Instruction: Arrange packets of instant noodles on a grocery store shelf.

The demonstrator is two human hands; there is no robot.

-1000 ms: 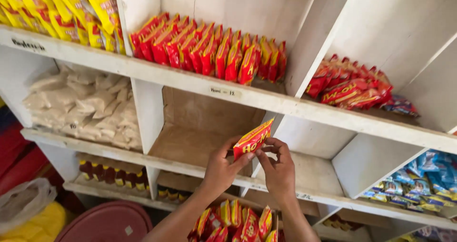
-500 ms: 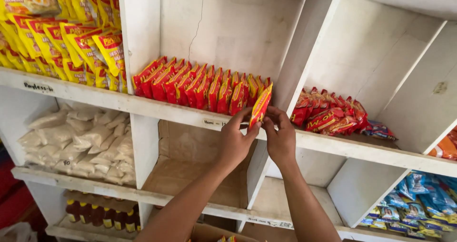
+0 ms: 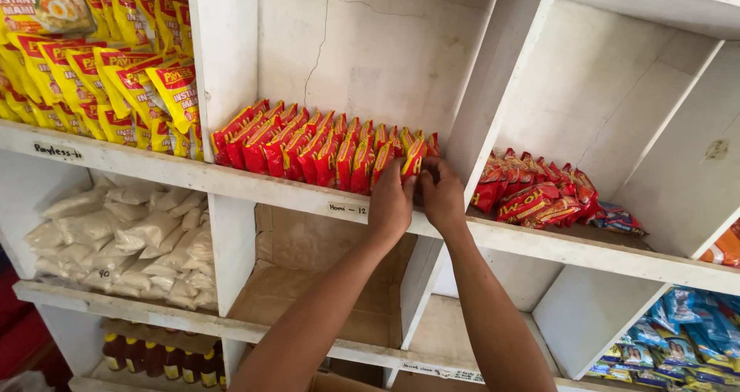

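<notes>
Both my hands are up at the middle cubby of the white shelf unit (image 3: 231, 184). Left hand (image 3: 391, 201) and right hand (image 3: 442, 195) sit side by side, almost touching, both pinching one red-and-yellow packet (image 3: 414, 158).

Packet is upright, on edge, at the right end of the row of red packets (image 3: 308, 141). It's touching the last packet in the row and is close to the cubby's right divider (image 3: 493, 84). Its bottom edge is hidden behind my fingers, so I can't tell if it's resting on the shelf board.

Left hand: fingers curled around the packet's left side and front, thumb hidden. Right hand: fingers closed on its right edge, knuckles toward me. Both are gripping, neither is let go.

The row runs from the left wall of the cubby to my hands, with the packets standing and leaning slightly, packed tight.

Around it:
- Upper left cubby: yellow packets (image 3: 116, 76), stacked and overlapping, leaning out.
- Right cubby: loose pile of red packets (image 3: 539, 191), lying flat and jumbled, with a few blue-purple ones (image 3: 617, 221) at its right edge.
- Below left: clear bags of white powder (image 3: 123, 234), heaped.
- Directly below my hands: cubby lined with brown cardboard (image 3: 308, 269).
- Bottom left: brown bottles with yellow caps (image 3: 154, 357) in a row.
- Bottom right: blue packets (image 3: 686, 330), piled.
- Far right edge: an orange packet (image 3: 726, 245), mostly cut off.

Small handwritten paper labels on the shelf front edges.
</notes>
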